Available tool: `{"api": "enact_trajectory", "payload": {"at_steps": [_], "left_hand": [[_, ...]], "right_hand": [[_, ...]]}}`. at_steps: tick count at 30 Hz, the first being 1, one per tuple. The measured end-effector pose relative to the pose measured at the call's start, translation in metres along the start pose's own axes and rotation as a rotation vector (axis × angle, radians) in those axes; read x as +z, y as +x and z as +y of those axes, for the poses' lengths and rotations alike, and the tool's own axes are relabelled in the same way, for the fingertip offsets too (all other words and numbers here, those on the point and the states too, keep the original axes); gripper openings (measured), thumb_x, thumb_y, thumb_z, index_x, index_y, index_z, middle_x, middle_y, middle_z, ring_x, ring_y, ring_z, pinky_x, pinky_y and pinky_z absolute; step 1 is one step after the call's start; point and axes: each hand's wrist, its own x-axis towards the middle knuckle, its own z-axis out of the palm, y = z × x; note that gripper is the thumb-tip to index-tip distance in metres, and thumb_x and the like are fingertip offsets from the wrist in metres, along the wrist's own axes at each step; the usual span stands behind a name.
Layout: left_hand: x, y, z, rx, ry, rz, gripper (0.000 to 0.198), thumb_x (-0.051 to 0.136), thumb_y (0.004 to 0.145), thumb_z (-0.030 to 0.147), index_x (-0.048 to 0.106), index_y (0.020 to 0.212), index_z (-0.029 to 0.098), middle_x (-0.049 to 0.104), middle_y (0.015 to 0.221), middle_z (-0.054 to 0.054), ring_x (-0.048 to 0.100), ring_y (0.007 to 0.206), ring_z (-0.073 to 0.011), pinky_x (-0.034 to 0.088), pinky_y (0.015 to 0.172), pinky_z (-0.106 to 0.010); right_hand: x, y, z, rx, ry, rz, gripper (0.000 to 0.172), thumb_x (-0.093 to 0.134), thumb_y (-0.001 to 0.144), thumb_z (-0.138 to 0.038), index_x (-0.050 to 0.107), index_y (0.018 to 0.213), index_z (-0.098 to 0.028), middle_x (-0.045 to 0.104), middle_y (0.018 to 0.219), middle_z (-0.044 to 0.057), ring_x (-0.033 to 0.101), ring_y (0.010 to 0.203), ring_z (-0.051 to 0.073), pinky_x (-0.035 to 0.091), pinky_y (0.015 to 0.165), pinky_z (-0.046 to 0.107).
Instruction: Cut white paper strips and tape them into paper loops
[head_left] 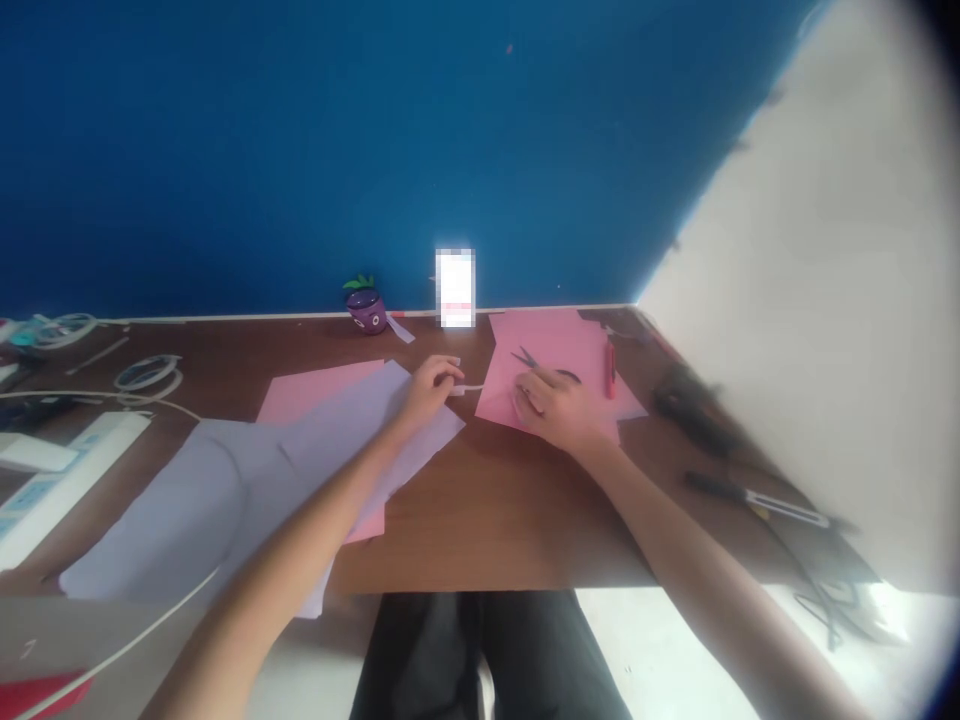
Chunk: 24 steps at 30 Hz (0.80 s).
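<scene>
On the far right of the desk (480,510), pink paper (551,335) lies flat, with scissors (527,358) on top, blades pointing far left. The right hand (555,405) rests over the sheets with its fingers bent, covering part of the scissors; I can't tell whether it grips anything. The left hand (430,388) curls loosely by the far corner of the pale paper (270,470), its fingertips close to a small white piece (456,391); whether it pinches that is unclear. The pink sheets look light and floppy, easily creased, so I'd pinch them gently at an edge. The scissors seem stiff and heavier, best taken by the handle loops.
</scene>
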Motion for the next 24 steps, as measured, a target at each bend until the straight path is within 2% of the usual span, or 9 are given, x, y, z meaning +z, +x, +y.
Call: {"api": "enact_trajectory", "payload": {"at_steps": [3, 6, 13, 16, 19, 21, 24], "left_hand": [[0.001, -0.002, 0.003, 0.037, 0.123, -0.099, 0.020, 0.049, 0.084, 0.018, 0.069, 0.089, 0.023, 0.059, 0.120, -0.004, 0.059, 0.106, -0.0207, 0.049, 0.086, -0.036], [-0.004, -0.003, 0.007, 0.084, 0.209, -0.188, 0.025, 0.048, 0.083, 0.016, 0.070, 0.094, 0.023, 0.061, 0.118, -0.004, 0.059, 0.104, -0.0202, 0.048, 0.088, -0.036], [-0.021, -0.002, 0.012, 0.082, 0.159, -0.312, 0.029, 0.044, 0.083, 0.015, 0.071, 0.095, 0.022, 0.059, 0.125, -0.005, 0.063, 0.092, -0.0190, 0.052, 0.076, -0.033], [-0.026, 0.000, 0.011, 0.128, 0.148, -0.259, 0.034, 0.043, 0.081, 0.010, 0.069, 0.100, 0.022, 0.060, 0.124, -0.005, 0.062, 0.102, -0.0209, 0.052, 0.083, -0.036], [-0.026, 0.001, 0.013, 0.220, 0.191, -0.155, 0.045, 0.041, 0.076, 0.003, 0.067, 0.108, 0.022, 0.061, 0.124, -0.005, 0.057, 0.114, -0.0214, 0.049, 0.092, -0.037], [-0.026, 0.000, 0.017, 0.272, 0.221, -0.133, 0.048, 0.041, 0.074, 0.001, 0.067, 0.109, 0.022, 0.061, 0.124, -0.004, 0.057, 0.115, -0.0204, 0.048, 0.093, -0.037], [-0.023, -0.002, 0.021, 0.325, 0.233, -0.116, 0.047, 0.041, 0.074, 0.000, 0.067, 0.107, 0.022, 0.063, 0.121, -0.004, 0.058, 0.113, -0.0194, 0.049, 0.091, -0.035]], "right_hand": [[-0.002, 0.001, -0.005, -0.100, -0.041, -0.077, 0.020, 0.043, 0.091, -0.018, 0.060, 0.080, -0.018, 0.062, 0.071, 0.002, 0.051, 0.063, 0.012, 0.024, 0.057, 0.027], [0.000, -0.001, -0.004, -0.106, -0.071, -0.182, 0.019, 0.042, 0.091, -0.020, 0.058, 0.081, -0.018, 0.060, 0.064, 0.001, 0.048, 0.058, 0.012, 0.020, 0.056, 0.028], [0.000, -0.005, -0.001, -0.106, -0.102, -0.405, 0.018, 0.044, 0.091, -0.031, 0.055, 0.096, -0.017, 0.065, 0.071, 0.005, 0.051, 0.060, 0.017, 0.021, 0.059, 0.029], [-0.003, -0.005, -0.002, -0.058, -0.095, -0.463, 0.030, 0.049, 0.090, -0.042, 0.053, 0.102, -0.015, 0.066, 0.076, 0.008, 0.053, 0.064, 0.020, 0.025, 0.063, 0.030], [-0.003, -0.005, -0.005, -0.030, -0.112, -0.442, 0.039, 0.048, 0.089, -0.052, 0.054, 0.097, -0.015, 0.066, 0.085, 0.011, 0.055, 0.075, 0.024, 0.029, 0.070, 0.033], [0.001, -0.004, -0.010, -0.009, -0.151, -0.378, 0.036, 0.045, 0.092, -0.049, 0.055, 0.096, -0.014, 0.064, 0.094, 0.013, 0.054, 0.084, 0.027, 0.030, 0.075, 0.035], [0.012, -0.002, -0.024, -0.003, -0.167, -0.296, 0.025, 0.042, 0.094, -0.034, 0.056, 0.102, -0.015, 0.062, 0.105, 0.013, 0.051, 0.092, 0.027, 0.029, 0.079, 0.037]]}}
